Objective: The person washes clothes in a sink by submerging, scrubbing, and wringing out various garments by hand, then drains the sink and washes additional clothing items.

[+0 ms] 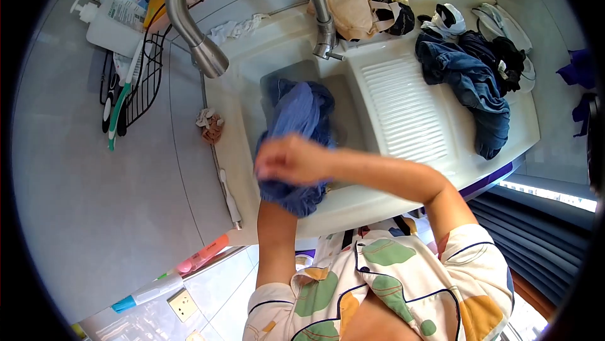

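Note:
Wet blue clothing lies bunched in the sink basin and hangs toward its near rim. Its lighter upper part looks thin; the exact kind of garment cannot be made out. My right hand crosses over this clothing with fingers curled in, blurred by motion, and whatever they grip is hidden. From below, my left forearm runs up under the near end of the blue clothing, which covers the left hand completely.
Right of the basin is a ribbed washboard, with jeans and dark clothes beyond. A metal faucet overhangs the basin's left side. A beige bra lies behind. A toothbrush rests along the left rim; a wire rack holds bottles.

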`<state>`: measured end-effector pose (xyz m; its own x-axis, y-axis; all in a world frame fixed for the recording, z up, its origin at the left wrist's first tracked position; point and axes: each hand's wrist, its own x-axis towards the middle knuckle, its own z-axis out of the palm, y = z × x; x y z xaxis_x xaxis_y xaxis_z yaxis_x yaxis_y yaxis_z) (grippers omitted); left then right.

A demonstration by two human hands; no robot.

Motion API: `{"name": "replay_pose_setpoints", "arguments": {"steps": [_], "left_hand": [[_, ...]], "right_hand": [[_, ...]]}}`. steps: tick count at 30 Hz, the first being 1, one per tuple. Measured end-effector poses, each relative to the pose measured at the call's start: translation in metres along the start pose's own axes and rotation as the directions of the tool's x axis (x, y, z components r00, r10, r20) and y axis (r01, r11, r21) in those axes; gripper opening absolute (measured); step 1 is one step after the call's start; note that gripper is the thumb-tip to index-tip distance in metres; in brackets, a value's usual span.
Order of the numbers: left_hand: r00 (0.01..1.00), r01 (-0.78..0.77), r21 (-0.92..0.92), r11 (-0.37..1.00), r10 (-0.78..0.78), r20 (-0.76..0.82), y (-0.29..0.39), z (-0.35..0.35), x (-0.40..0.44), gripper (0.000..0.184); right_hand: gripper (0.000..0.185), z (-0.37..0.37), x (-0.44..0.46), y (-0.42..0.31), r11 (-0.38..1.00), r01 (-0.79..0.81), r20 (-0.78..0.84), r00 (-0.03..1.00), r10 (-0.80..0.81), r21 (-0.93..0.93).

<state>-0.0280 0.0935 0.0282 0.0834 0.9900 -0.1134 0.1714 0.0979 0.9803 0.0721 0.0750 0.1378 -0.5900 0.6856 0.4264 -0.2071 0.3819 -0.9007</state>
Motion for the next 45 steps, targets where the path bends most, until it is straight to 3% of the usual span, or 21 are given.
{"name": "replay_pose_setpoints", "arguments": {"steps": [2,6,7,9,11,12,15,21,23,25,28,30,33,34,36,37,38,39,42,44,45], "left_hand": [[1.000,0.012,0.015,1.000,-0.012,-0.003,0.001,0.003,0.002,0.028],[1.000,0.017,0.012,1.000,-0.017,-0.006,0.005,0.004,0.002,0.029],[1.000,0.021,0.011,1.000,-0.021,-0.008,0.005,0.006,0.003,0.029],[1.000,0.006,0.008,1.000,-0.006,-0.009,0.007,0.006,0.007,0.029],[1.000,0.008,0.001,1.000,-0.008,-0.005,0.006,0.006,0.009,0.030],[1.000,0.014,-0.001,1.000,-0.014,-0.001,0.005,0.008,0.011,0.030],[1.000,0.009,0.001,1.000,-0.009,0.000,0.007,0.003,0.011,0.030],[1.000,0.016,0.002,1.000,-0.016,0.012,0.014,0.005,0.015,0.031],[1.000,0.009,0.003,1.000,-0.009,0.009,0.016,0.006,0.014,0.032],[1.000,0.009,-0.003,1.000,-0.009,0.008,0.016,0.010,0.018,0.032],[1.000,0.007,-0.011,1.000,-0.007,0.011,0.019,0.015,0.020,0.033],[1.000,0.004,-0.017,1.000,-0.004,0.016,0.021,0.019,0.024,0.033],[1.000,-0.018,-0.031,0.999,0.017,-0.003,0.026,0.022,0.032,0.034],[1.000,-0.014,-0.038,0.999,0.013,-0.019,0.026,0.022,0.037,0.034],[0.998,-0.021,-0.055,0.998,0.018,-0.053,0.026,0.015,0.044,0.035],[0.941,0.336,-0.091,0.937,-0.337,0.000,0.022,0.005,0.052,0.033],[0.757,0.652,-0.108,0.750,-0.650,0.062,0.010,-0.007,0.057,0.033],[0.915,0.121,0.472,0.873,-0.282,0.288,-0.012,-0.025,0.047,0.027],[0.836,0.213,0.335,0.918,-0.349,0.423,0.034,-0.018,0.028,0.026],[0.787,0.306,0.274,0.912,-0.404,0.466,0.053,-0.015,0.012,0.026],[0.761,0.352,0.256,0.900,-0.434,0.481,0.065,-0.016,0.004,0.026]], "right_hand": [[0.012,0.035,-0.016,-0.021,0.955,0.048,0.200,0.974,-0.110,0.291],[0.013,0.025,-0.023,-0.042,0.922,-0.010,0.170,0.984,-0.061,0.388],[0.011,0.017,-0.019,-0.044,0.936,-0.052,0.278,0.959,-0.050,0.348],[0.010,0.003,-0.007,-0.022,0.996,0.017,0.311,0.949,-0.045,0.092],[0.016,-0.030,0.007,0.007,0.895,-0.040,-0.049,0.999,0.020,-0.445],[0.016,-0.046,0.011,0.032,0.715,-0.127,-0.229,0.972,-0.048,-0.688],[0.013,-0.062,0.019,0.040,0.654,-0.065,-0.135,0.989,-0.057,-0.753],[0.008,-0.055,0.016,0.048,0.731,0.117,-0.058,0.976,-0.210,-0.672],[0.008,-0.044,0.012,0.046,0.882,0.054,-0.134,0.982,-0.132,-0.467],[0.008,-0.016,0.010,0.040,0.906,0.232,-0.064,0.961,-0.271,-0.354],[0.012,0.020,-0.008,0.011,0.954,0.236,0.041,0.972,-0.233,-0.187],[0.012,0.021,-0.022,0.015,0.976,0.181,0.058,0.983,-0.175,-0.121],[0.027,-0.045,-0.026,0.046,0.947,-0.287,-0.105,0.947,0.304,0.147],[0.030,-0.078,-0.023,0.053,0.789,-0.343,-0.168,0.860,0.482,0.510],[0.024,-0.120,-0.010,0.055,0.680,-0.470,-0.461,0.504,0.730,0.563],[0.026,-0.135,-0.007,0.061,0.684,-0.460,-0.449,0.525,0.723,0.566],[0.029,-0.146,-0.006,0.068,0.686,-0.452,-0.435,0.543,0.719,0.570],[0.029,-0.152,-0.003,0.073,0.683,-0.456,-0.431,0.542,0.722,0.571],[0.031,-0.164,0.007,0.092,0.696,-0.452,-0.482,0.507,0.715,0.557],[0.027,-0.162,0.005,0.111,0.806,-0.541,-0.690,0.489,0.533,0.239],[0.027,-0.166,0.003,0.113,0.812,-0.532,-0.686,0.498,0.530,0.240]]}}
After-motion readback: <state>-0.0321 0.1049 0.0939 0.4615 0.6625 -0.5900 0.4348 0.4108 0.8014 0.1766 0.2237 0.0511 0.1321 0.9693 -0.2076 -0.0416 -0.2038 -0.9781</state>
